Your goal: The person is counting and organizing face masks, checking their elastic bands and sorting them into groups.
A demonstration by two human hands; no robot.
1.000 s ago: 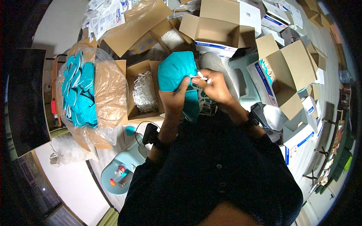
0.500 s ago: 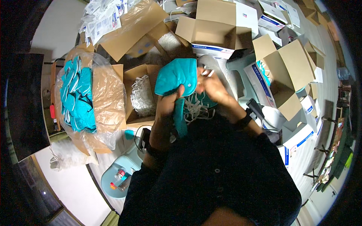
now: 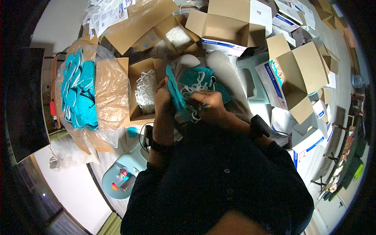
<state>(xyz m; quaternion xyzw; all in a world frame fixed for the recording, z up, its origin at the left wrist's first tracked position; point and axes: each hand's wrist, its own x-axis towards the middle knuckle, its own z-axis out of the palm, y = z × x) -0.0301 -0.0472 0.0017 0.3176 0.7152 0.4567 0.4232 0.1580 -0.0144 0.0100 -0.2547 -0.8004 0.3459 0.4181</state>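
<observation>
My left hand (image 3: 162,96) grips a teal face mask (image 3: 174,91) held edge-on, folded flat. My right hand (image 3: 207,105) is closed on the mask's white elastic straps just to its right. Behind the hands, on my lap, lies a small pile of teal masks with white straps (image 3: 199,80). Both forearms wear dark sleeves, and a black band sits on the right wrist.
A clear bag full of teal masks (image 3: 80,94) sits in a box at left. A brown box of white straps (image 3: 147,92) stands beside my left hand. Open cardboard boxes (image 3: 229,23) and white-blue cartons (image 3: 274,84) crowd the far side and right. A pale blue stool (image 3: 119,178) stands lower left.
The mask was spread open and held higher; now it is turned edge-on and lower. My right hand has moved down onto the straps, uncovering the pile of masks behind.
</observation>
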